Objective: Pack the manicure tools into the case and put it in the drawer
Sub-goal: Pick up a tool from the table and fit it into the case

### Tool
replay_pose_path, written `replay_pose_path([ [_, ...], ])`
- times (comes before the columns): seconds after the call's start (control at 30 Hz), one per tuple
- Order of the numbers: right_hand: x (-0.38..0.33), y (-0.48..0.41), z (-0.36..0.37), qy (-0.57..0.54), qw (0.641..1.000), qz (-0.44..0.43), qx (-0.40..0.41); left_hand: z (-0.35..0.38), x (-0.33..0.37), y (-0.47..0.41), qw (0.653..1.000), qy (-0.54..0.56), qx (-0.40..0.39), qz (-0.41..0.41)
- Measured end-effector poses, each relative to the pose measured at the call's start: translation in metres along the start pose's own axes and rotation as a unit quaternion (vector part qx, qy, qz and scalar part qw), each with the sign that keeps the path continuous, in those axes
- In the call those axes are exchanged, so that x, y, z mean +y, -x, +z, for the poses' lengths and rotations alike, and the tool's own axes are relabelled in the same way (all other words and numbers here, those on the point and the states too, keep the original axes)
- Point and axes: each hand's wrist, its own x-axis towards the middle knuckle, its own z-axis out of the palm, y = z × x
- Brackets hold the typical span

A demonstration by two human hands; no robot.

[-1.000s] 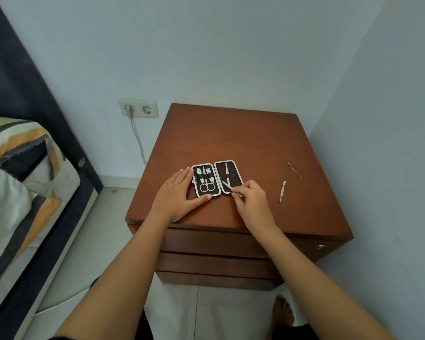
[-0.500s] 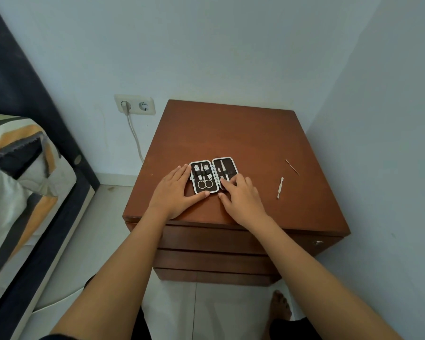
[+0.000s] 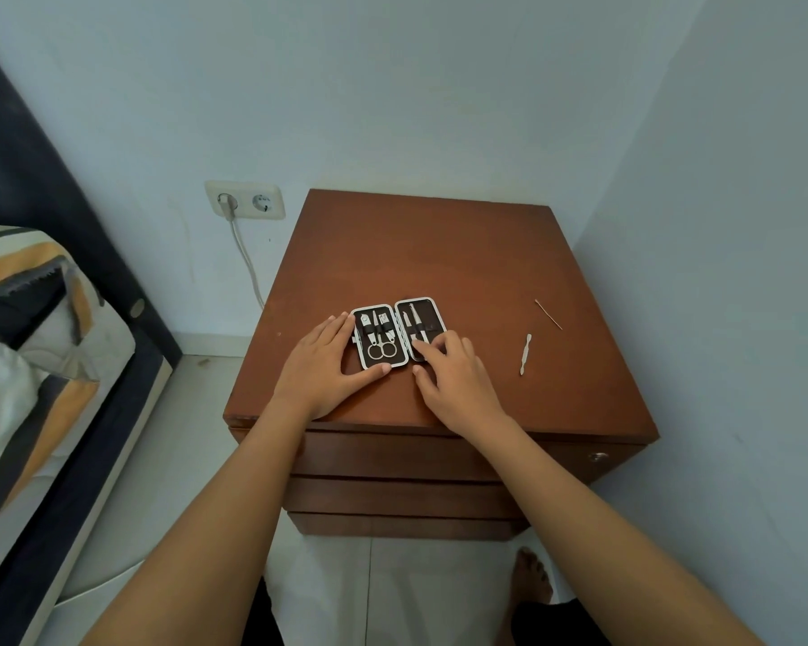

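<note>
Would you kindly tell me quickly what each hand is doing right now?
Left hand: open, flat on the brown wooden nightstand, steadying the open dark white-rimmed manicure case.
Right hand: open, fingertips pressing on the case's right half, gripping nothing.

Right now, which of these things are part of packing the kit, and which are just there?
Part of the job: open case, left hand, right hand, white tool, thin stick, nightstand drawers.

Just there: wall socket, cable, bed.
</note>
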Motion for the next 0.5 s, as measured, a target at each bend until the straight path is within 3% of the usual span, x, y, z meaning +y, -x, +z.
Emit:
replay_pose_path([
  [0.13, 0.019, 0.004, -0.015, -0.06, 0.994, 0.066, 0.063, -0.001, -0.001, -0.001, 1.0, 0.002, 0.0, 0.003],
  [0.33, 0.064, 0.023, -0.043, -0.007, 0.969, 0.199, 0.146, -0.001, 0.0, -0.001, 1.0, 0.007, 0.004, 0.003],
  [0.5, 0.078, 0.029, -0.044, 0.024, 0.953, 0.28, 0.115, 0.0, 0.001, 0.0, 1.0, 0.005, 0.003, -0.001],
])
